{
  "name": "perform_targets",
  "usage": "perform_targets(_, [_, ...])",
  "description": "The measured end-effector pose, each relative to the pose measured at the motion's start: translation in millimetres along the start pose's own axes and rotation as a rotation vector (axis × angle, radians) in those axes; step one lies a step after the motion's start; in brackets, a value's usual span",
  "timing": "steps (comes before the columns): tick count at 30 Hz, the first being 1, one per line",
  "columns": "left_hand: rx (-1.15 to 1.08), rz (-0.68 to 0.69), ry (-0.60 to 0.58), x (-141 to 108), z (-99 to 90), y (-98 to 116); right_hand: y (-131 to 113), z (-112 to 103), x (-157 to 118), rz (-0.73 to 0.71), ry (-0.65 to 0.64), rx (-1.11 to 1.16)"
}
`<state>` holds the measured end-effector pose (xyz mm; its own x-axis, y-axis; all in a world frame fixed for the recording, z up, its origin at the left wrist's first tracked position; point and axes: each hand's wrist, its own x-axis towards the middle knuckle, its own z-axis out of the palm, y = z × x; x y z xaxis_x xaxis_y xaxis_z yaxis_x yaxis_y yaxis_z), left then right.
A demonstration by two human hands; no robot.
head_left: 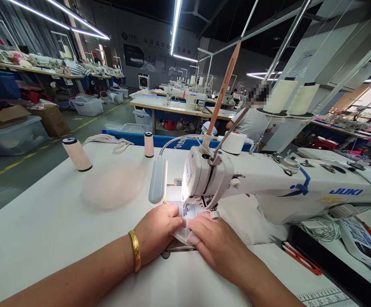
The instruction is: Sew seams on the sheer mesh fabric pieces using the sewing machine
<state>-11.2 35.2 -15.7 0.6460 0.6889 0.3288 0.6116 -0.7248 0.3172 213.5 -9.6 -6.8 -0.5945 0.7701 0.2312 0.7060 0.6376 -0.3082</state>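
Note:
A white sewing machine [201, 170] marked JUKI stands before me, its lamp lighting the needle area. Thin, sheer white fabric [185, 236] lies under the presser foot and spreads right beneath the machine arm. My left hand [158, 228], below a gold bracelet [134, 250], pinches the fabric's left side close to the needle. On the other side, my right hand [219, 243] presses the fabric with bent fingers, thumb side toward the needle. Both hands are closed on the cloth, and some fingertips are hidden. A pale, sheer piece of cloth [113, 185] rests on the table to the left.
Two peach thread spools [77, 154] [149, 145] stand at the back left. A grey lamp [158, 181] is beside the machine head. To the right lie a black phone-like slab [329, 260], orange thread snips [302, 258], a coiled cable [320, 228] and a ruler [326, 296]. Behind sits a person [252, 121].

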Motion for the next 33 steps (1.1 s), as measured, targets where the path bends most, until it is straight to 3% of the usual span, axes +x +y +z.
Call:
perform_targets(4, [0.016, 0.035, -0.04, 1.2, 0.1, -0.8, 3.2, 3.1, 5.2, -0.011, 0.082, 0.005])
perform_targets(9, [-0.237, -0.013, -0.037, 5.7, -3.3, -10.6, -0.2, 0.4, 11.6, 0.147, 0.221, 0.143])
perform_targets(13, [-0.289, -0.007, -0.045, 9.4, -6.5, -16.8, -3.1, -2.7, 13.6, 0.192, 0.242, 0.213])
perform_targets(16, [-0.177, 0.085, 0.018, 6.7, -7.0, -13.5, -2.3, -5.4, 10.7, 0.131, 0.185, 0.198])
perform_targets(19, [-0.032, 0.19, 0.09, -1.6, -7.5, -4.1, -2.7, -9.4, 5.1, 0.002, 0.035, 0.129])
perform_targets(22, [-0.048, 0.273, 0.08, -11.5, -8.3, 5.0, -5.6, -12.3, 0.5, -0.033, -0.05, 0.039])
perform_targets(33, [-0.02, 0.313, 0.11, -8.8, -6.0, 0.1, -0.9, -6.7, 2.9, 0.034, -0.036, -0.1])
